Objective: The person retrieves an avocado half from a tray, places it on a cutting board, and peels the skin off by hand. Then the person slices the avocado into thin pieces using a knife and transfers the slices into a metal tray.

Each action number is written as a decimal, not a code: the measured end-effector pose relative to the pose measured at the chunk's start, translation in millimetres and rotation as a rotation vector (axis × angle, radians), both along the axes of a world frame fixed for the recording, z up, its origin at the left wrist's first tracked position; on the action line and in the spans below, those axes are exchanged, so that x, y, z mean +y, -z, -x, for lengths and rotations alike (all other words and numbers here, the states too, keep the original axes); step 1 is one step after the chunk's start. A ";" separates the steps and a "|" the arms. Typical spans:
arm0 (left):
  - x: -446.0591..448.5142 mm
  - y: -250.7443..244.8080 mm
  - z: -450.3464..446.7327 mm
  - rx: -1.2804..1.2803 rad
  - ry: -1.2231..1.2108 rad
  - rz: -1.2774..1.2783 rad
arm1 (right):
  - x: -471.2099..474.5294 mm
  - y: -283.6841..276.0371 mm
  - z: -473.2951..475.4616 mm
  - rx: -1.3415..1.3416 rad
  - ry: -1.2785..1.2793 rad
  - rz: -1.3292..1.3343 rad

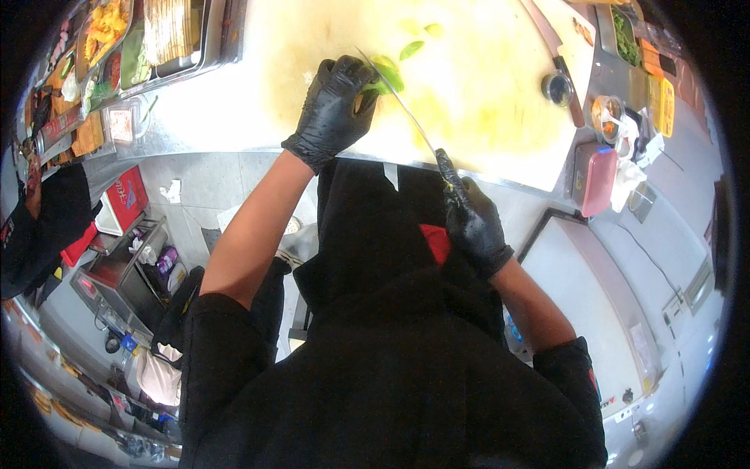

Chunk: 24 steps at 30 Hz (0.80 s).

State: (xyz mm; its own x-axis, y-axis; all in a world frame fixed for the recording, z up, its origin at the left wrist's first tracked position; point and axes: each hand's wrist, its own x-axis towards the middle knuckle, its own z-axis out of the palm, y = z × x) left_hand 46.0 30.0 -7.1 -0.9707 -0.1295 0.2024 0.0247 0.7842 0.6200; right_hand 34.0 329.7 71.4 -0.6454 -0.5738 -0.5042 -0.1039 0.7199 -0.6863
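Note:
Both my hands wear black gloves. My left hand (343, 105) presses with curled fingers on a green, leafy-looking piece of produce (388, 81) on the pale cutting board (480, 88); it may be avocado or cucumber, I cannot tell. A long knife (404, 107) lies slantwise over the green piece, its tip at the far side. My right hand (471, 220) grips this knife at the board's near edge, one finger stretched along it, and hides the handle. Thin green slices (412, 50) lie a little beyond the blade.
A second knife (568, 88) and a small round bowl (557, 89) stand on the board's right side. Further right are a pink-lidded container (596, 179) and a tub of food (607, 116). Food trays (140, 82) line the left. Another person's arm (35, 187) shows far left.

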 end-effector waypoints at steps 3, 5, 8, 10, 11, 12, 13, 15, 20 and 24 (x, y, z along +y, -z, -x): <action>-1.6 1.5 0.6 0.013 0.011 0.011 | -0.8 2.2 1.2 0.019 -0.021 -0.005; -1.1 1.7 0.5 0.022 0.011 0.006 | -1.5 2.2 2.3 0.019 -0.031 0.028; 0.5 -0.8 0.7 0.038 -0.004 -0.024 | -2.6 8.2 1.8 0.023 0.009 0.099; 0.9 -0.2 0.9 0.037 -0.004 -0.033 | 0.6 16.4 -1.4 -0.108 0.097 0.102; 1.2 -0.7 1.2 0.029 -0.007 -0.034 | 1.6 17.6 -1.7 -0.106 0.090 0.092; 1.5 -1.6 1.1 0.020 -0.010 -0.033 | -0.1 17.1 -1.2 -0.106 0.082 0.084; 1.5 -2.2 1.1 0.011 -0.013 -0.032 | -5.0 12.5 1.0 -0.038 0.023 0.064; 1.7 -2.8 1.5 0.006 -0.014 -0.012 | -6.5 8.5 1.9 0.024 -0.033 0.018; 0.6 -0.8 1.7 0.030 -0.003 0.027 | 41.8 0.5 -15.2 -0.190 0.036 -0.168; 1.1 -1.6 -0.7 0.035 -0.019 -0.004 | 69.5 -28.9 -19.0 -0.074 -0.103 -0.104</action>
